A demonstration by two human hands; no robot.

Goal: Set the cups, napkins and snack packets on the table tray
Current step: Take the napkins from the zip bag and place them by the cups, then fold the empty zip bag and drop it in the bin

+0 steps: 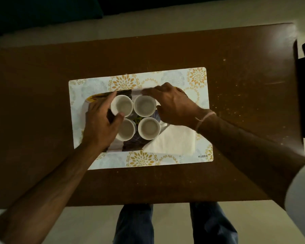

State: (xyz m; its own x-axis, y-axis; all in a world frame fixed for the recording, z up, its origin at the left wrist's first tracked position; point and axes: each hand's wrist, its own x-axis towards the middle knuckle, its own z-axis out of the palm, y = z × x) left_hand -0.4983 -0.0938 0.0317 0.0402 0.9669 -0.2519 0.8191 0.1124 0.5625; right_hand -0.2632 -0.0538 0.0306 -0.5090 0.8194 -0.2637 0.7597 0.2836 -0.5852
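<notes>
Four cups clustered on patterned tray, tray on floral mat on brown table, left hand grip clasping far-left cup, right hand grip around far-right cup, folded napkin at tray's right.

You are looking down at a dark brown wooden table, its top scuffed and speckled with pale crumbs or dust, mostly toward the right side. A white placemat with gold and grey floral rounds is lying flat on the table near the middle, slightly askew, with the word KUBER showing in its near right corner. It is the only thing sitting directly on the wood. The placemat is carrying a patterned tray, which is taking up its centre. The table's near edge is crossing the bottom of the view, with pale floor showing beyond it.
</notes>
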